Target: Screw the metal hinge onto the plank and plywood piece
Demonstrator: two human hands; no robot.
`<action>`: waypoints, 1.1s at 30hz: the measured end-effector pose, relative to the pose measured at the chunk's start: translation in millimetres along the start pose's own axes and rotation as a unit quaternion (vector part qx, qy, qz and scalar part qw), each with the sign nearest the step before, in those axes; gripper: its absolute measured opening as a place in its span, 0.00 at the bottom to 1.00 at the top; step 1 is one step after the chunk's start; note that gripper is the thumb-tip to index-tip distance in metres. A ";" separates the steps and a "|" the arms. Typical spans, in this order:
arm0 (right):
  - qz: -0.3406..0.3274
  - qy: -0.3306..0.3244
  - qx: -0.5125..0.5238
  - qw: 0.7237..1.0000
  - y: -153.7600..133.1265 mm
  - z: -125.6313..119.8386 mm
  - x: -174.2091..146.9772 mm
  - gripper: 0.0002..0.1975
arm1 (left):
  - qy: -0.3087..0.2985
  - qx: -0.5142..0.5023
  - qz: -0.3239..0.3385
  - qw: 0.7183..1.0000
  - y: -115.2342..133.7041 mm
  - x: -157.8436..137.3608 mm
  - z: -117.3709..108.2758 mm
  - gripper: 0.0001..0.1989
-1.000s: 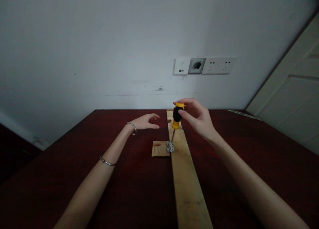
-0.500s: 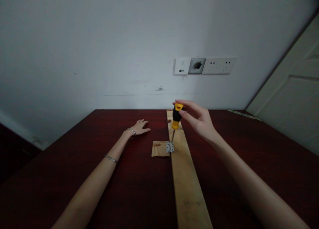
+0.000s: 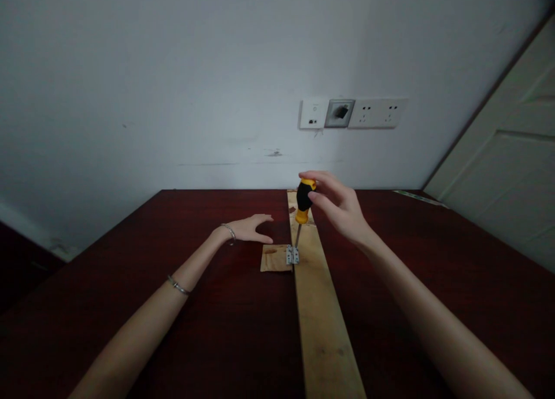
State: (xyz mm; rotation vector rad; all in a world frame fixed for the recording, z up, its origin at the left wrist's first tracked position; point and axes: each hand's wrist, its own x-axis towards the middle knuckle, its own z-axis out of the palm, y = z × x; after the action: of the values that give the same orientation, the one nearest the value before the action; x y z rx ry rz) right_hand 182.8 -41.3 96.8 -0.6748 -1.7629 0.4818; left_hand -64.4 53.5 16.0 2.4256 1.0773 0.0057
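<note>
My right hand (image 3: 340,205) grips the yellow and black handle of a screwdriver (image 3: 304,200) between thumb and fingers. The shaft slants down to a small metal hinge (image 3: 292,254), its tip at the hinge's upper right part. One hinge leaf lies on a long wooden plank (image 3: 323,306), the other on a small square wood piece (image 3: 274,258) at the plank's left side. Just above and left of that square, my left hand (image 3: 251,228) is open and holds nothing, its thumb and fingers apart.
The dark red tabletop (image 3: 208,341) runs back to a pale wall (image 3: 217,69). Sockets and switches (image 3: 355,113) are set in the wall. A thin flat strip (image 3: 418,198) lies near the back right edge, close to a white door (image 3: 511,156).
My left hand has moved right, nearer the small wood piece. My right hand keeps the screwdriver at the hinge, its handle tilted slightly differently. The whole view has shifted slightly.
</note>
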 end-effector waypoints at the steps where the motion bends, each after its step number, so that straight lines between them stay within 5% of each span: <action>1: 0.000 -0.012 0.007 1.000 -0.8 -2.0 0.2 0.18 | -0.019 0.002 0.017 1.000 7.2 -2.8 2.7 0.46; 6: 0.019 -0.065 0.031 0.997 -2.3 -6.1 1.0 0.24 | -0.045 0.031 0.063 0.997 30.8 -10.6 24.2 0.53; 14: 0.001 -0.036 -0.046 0.998 -1.1 -3.9 3.3 0.21 | 0.015 0.082 0.103 0.991 39.0 -11.3 48.0 0.51; 33: 0.004 -0.048 0.011 0.999 -8.3 -16.5 5.5 0.19 | 0.009 0.098 0.096 0.991 44.9 -13.0 43.7 0.40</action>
State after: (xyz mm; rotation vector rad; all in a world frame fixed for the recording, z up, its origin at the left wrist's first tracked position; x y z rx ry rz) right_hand 195.8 -44.1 110.6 -0.6525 -1.8437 0.5447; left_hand -33.6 0.0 -0.9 2.7024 0.8828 -0.0155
